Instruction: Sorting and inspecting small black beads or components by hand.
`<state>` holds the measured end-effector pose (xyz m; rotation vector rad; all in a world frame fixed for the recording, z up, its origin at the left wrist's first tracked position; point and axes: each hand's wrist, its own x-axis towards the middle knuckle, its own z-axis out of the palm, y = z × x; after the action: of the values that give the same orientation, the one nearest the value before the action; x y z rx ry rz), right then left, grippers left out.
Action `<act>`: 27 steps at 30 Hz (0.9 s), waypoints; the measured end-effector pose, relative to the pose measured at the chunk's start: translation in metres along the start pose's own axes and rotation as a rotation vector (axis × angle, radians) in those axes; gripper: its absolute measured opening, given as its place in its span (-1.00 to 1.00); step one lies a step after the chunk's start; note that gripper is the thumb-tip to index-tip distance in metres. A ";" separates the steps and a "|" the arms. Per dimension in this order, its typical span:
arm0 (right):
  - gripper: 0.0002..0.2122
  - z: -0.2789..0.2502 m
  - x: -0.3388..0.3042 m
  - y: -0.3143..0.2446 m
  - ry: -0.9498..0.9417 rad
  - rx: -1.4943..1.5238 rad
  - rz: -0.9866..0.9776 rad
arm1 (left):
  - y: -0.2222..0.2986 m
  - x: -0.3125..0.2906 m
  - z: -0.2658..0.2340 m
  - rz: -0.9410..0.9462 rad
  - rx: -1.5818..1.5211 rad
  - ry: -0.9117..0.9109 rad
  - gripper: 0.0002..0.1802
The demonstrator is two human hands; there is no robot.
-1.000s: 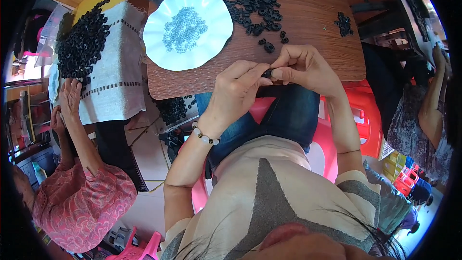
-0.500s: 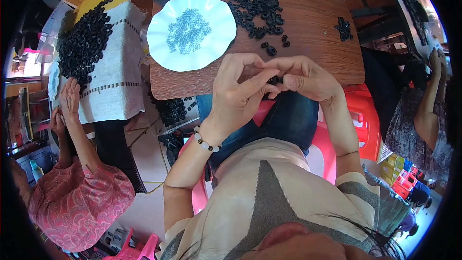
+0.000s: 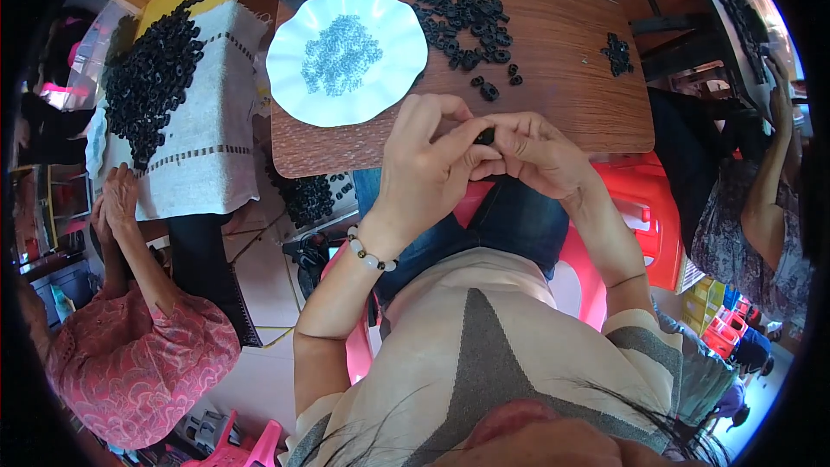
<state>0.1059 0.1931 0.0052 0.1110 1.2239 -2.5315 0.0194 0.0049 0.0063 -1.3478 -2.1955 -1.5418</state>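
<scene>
A small black part is pinched between the fingertips of my left hand and my right hand, just off the near edge of the brown wooden table. Both hands are closed, and fingers cover much of the part. Beyond them, a loose pile of small black oval parts lies on the table, with a few strays closer to my hands. Left of that pile, a white scalloped plate carries a heap of tiny clear grey pieces.
A smaller black cluster lies at the table's right. To the left, a co-worker in a pink patterned top sits by a cloth-covered table heaped with black parts. Another person's arm shows at right. Red plastic stools stand underneath.
My right hand has shifted slightly down and its fingers have turned, so the black part shows higher between my fingertips. The left co-worker's hand has drawn back from the pile.
</scene>
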 end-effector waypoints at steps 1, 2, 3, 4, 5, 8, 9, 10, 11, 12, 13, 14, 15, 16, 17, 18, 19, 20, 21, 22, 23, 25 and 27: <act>-0.53 0.001 0.000 -0.001 0.016 0.015 0.015 | -0.002 0.000 0.000 -0.001 0.003 0.001 -0.63; -0.53 0.000 0.000 -0.004 0.013 0.015 0.016 | -0.003 -0.001 0.001 -0.034 -0.043 0.014 -0.63; -0.51 -0.002 0.001 -0.007 0.017 -0.007 0.024 | -0.004 -0.001 0.000 -0.067 -0.089 0.026 -0.63; -0.49 -0.002 0.002 -0.009 0.021 -0.030 0.032 | -0.004 0.000 -0.001 -0.068 -0.086 0.028 -0.63; -0.49 0.000 0.003 -0.010 0.020 -0.031 0.033 | -0.004 0.000 -0.003 -0.057 -0.008 0.026 -0.60; -0.47 0.006 0.006 -0.013 0.093 -0.024 0.024 | -0.005 0.001 -0.004 -0.054 0.081 0.025 -0.56; -0.48 0.007 0.006 -0.017 0.146 -0.095 0.038 | -0.006 0.000 -0.004 -0.060 0.091 0.026 -0.55; -0.50 0.008 0.007 -0.019 0.198 -0.166 0.051 | -0.005 0.000 -0.005 -0.061 0.094 0.027 -0.55; -0.50 0.009 0.007 -0.019 0.196 -0.166 0.050 | -0.004 0.001 -0.005 -0.060 0.104 0.028 -0.55; -0.57 0.009 0.008 -0.018 0.260 -0.331 -0.013 | -0.003 0.001 -0.005 -0.059 0.115 0.029 -0.55; -0.63 0.010 0.008 -0.018 0.322 -0.496 -0.079 | -0.003 0.001 -0.006 -0.057 0.117 0.030 -0.55; -0.63 0.012 0.009 -0.018 0.318 -0.497 -0.081 | -0.003 0.002 -0.007 -0.049 0.143 0.023 -0.55; -0.70 0.014 0.009 -0.018 0.350 -0.570 -0.087 | -0.004 0.002 -0.007 -0.041 0.169 0.018 -0.55; -0.76 0.016 0.010 -0.018 0.381 -0.642 -0.094 | -0.003 0.002 -0.007 -0.039 0.174 0.021 -0.55; -0.76 0.016 0.011 -0.018 0.374 -0.644 -0.098 | -0.003 0.002 -0.007 -0.044 0.173 0.027 -0.56; -0.79 0.014 0.012 -0.018 0.358 -0.691 -0.130 | -0.003 0.002 -0.007 -0.048 0.173 0.033 -0.56; -0.80 0.013 0.013 -0.019 0.341 -0.738 -0.162 | -0.003 0.002 -0.006 -0.045 0.180 0.039 -0.56; -0.80 0.012 0.013 -0.021 0.333 -0.739 -0.167 | -0.003 0.001 -0.006 -0.049 0.174 0.035 -0.56; -0.81 0.011 0.014 -0.024 0.328 -0.776 -0.157 | -0.004 0.001 -0.005 -0.052 0.168 0.032 -0.57; -0.82 0.009 0.014 -0.027 0.324 -0.813 -0.148 | -0.004 0.002 -0.005 -0.048 0.174 0.037 -0.57; -0.82 0.006 0.015 -0.032 0.320 -0.817 -0.155 | -0.003 0.003 -0.004 -0.048 0.140 0.071 -0.60; -0.84 -0.002 0.019 -0.045 0.333 -0.907 -0.293 | -0.005 0.004 -0.001 -0.038 0.107 0.109 -0.63; -0.80 0.004 0.026 -0.081 0.430 -1.000 -0.354 | -0.010 0.001 0.001 -0.106 0.022 0.131 -0.76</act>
<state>0.0556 0.2300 0.0628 0.2134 2.7182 -1.8640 0.0126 0.0058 -0.0007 -1.1060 -2.2289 -1.5874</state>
